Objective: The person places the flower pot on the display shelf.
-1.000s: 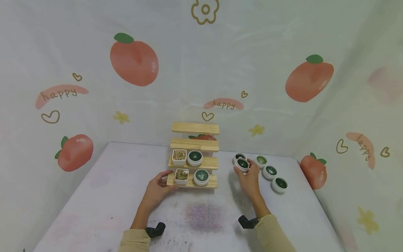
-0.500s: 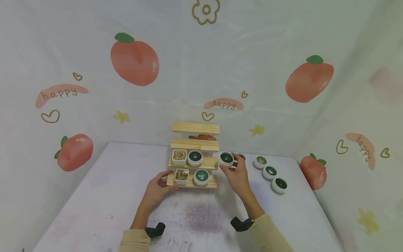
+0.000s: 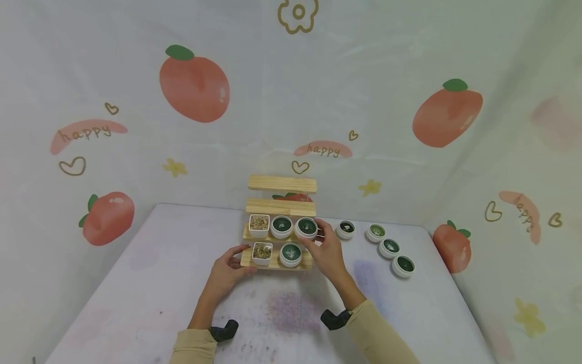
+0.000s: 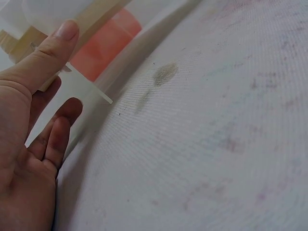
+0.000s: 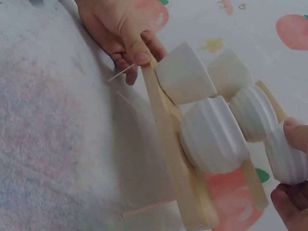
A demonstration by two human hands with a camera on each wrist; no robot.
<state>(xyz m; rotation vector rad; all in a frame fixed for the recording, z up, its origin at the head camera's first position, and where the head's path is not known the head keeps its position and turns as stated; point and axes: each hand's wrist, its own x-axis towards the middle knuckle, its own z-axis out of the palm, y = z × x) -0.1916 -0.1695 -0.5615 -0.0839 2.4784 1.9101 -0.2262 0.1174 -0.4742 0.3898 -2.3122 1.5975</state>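
Observation:
A tiered wooden rack point(image 3: 281, 206) with clear side supports stands at the middle of the table. My left hand point(image 3: 227, 270) grips the left end of its lowest board, thumb on the front edge point(image 4: 53, 53) in the left wrist view. My right hand point(image 3: 329, 253) holds a round white pot point(image 3: 306, 227) with a dark green top, over the right end of the second board from the bottom. Left of it on that board sit another round green pot point(image 3: 281, 226) and a square white pot point(image 3: 259, 225) with tan granules. The lowest board bears a square pot point(image 3: 261, 253) and a round pot point(image 3: 290, 254).
Right of the rack, several round white pots stand on the table: a dark one point(image 3: 346, 229), a light green one point(image 3: 376, 232) and others point(image 3: 403, 266) in a slanting row. A printed cloth backdrop point(image 3: 386, 60) rises behind the table point(image 3: 150, 283).
My right hand has lifted the round green pot from beside the dark one and carried it left to the rack's second board from the bottom. My left hand has stayed on the rack.

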